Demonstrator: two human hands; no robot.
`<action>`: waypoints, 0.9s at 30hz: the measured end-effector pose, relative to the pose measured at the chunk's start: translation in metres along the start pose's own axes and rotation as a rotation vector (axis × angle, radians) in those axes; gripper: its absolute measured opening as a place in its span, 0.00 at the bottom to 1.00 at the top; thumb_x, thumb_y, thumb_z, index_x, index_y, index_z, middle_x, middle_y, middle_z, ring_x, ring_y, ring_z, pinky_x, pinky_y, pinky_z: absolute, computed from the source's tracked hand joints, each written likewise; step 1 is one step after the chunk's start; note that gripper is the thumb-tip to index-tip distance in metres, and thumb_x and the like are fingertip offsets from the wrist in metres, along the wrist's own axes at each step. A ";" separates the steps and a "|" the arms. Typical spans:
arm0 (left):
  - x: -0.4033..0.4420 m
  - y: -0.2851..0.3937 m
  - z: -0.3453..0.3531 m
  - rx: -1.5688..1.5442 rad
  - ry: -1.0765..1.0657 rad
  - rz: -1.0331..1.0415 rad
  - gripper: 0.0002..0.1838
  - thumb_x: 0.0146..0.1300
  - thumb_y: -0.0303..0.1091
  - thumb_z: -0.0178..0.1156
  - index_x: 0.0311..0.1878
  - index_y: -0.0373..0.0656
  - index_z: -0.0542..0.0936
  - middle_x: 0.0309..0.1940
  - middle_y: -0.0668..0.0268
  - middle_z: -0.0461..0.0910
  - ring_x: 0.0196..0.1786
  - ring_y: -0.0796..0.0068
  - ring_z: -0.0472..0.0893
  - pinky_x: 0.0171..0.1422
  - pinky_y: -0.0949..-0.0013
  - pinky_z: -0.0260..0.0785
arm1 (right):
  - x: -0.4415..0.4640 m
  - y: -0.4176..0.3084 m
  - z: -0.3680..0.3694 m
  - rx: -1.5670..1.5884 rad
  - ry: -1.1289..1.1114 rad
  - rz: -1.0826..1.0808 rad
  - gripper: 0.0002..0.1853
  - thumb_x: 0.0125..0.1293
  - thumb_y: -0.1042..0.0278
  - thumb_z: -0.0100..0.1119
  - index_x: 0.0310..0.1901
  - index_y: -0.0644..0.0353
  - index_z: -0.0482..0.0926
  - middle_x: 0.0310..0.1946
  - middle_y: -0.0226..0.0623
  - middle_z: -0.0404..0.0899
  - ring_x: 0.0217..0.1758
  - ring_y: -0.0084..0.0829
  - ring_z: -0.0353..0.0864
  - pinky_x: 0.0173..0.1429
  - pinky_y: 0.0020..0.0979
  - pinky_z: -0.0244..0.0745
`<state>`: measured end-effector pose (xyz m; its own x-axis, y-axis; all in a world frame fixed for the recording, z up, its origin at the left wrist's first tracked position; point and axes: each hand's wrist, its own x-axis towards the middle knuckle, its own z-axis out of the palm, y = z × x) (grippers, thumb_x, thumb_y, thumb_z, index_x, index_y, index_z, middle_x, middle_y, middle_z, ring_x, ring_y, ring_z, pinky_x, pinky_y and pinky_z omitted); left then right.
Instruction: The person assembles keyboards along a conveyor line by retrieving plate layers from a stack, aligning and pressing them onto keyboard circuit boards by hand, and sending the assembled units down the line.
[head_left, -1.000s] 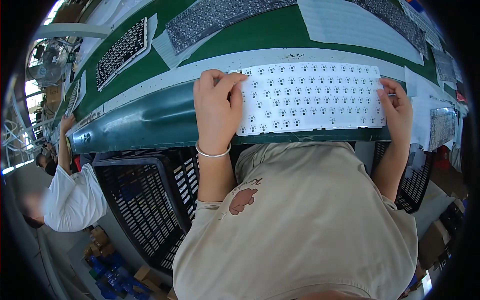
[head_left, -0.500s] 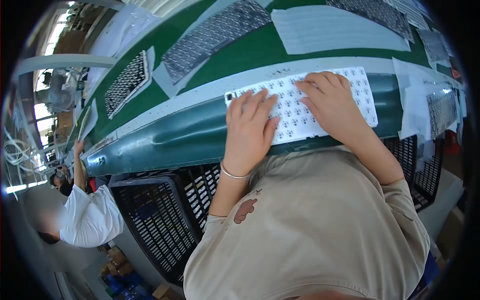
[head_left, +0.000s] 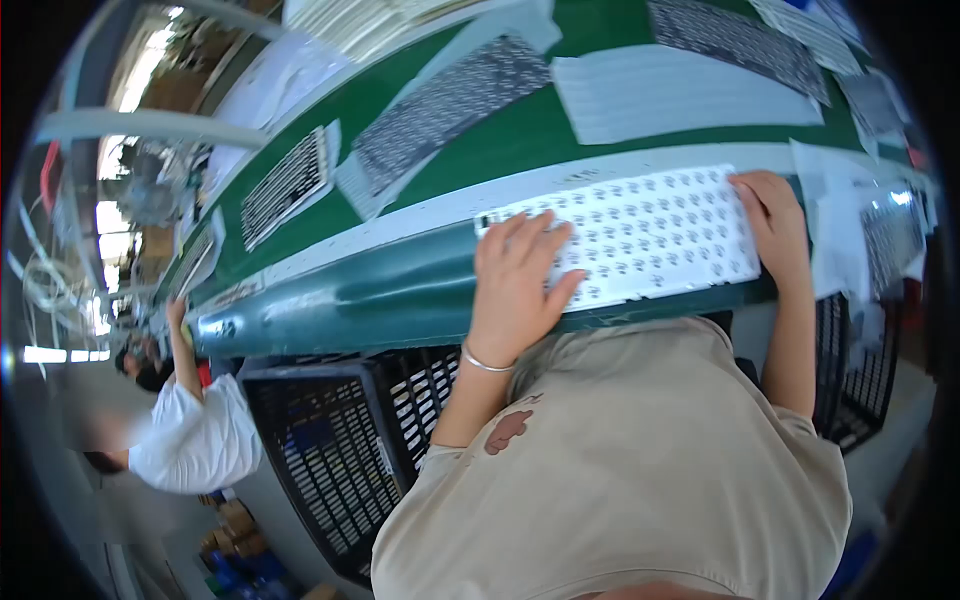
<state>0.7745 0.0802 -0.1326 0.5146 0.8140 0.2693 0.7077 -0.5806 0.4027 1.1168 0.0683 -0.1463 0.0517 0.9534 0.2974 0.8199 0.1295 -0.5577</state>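
A white keyboard-sized panel point(head_left: 655, 235) with rows of small dark marks lies on the green mat at the near edge of the bench. My left hand point(head_left: 520, 275) rests flat on the panel's left end, fingers spread, with a bangle on the wrist. At the upper right corner, my right hand point(head_left: 775, 225) has its fingers bent around the panel's edge. The thumb of that hand is partly hidden. Right of it lie thin white sheets point(head_left: 835, 235).
Dark keyboard-like panels point(head_left: 455, 110) and a white foam sheet point(head_left: 680, 95) lie along the green conveyor point(head_left: 400, 195). Black crates point(head_left: 320, 460) stand below the bench. Another person in a white shirt point(head_left: 195, 440) works at the left.
My right hand has moved from the panel's middle to its upper right corner. My left hand stays on the left end. The camera view has shifted slightly.
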 end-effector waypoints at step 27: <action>-0.087 0.002 0.015 0.070 0.313 -0.183 0.05 0.56 0.24 0.68 0.36 0.44 0.84 0.51 0.61 0.78 0.58 0.54 0.73 0.64 0.56 0.67 | -0.085 0.024 -0.029 0.307 -0.052 0.040 0.07 0.65 0.77 0.58 0.40 0.67 0.84 0.51 0.48 0.80 0.52 0.38 0.81 0.54 0.31 0.75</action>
<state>0.7386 0.0078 -0.1681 0.2109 0.8641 0.4571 0.8113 -0.4155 0.4112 1.1485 -0.0179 -0.1629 0.0444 0.9710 0.2348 0.6068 0.1605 -0.7785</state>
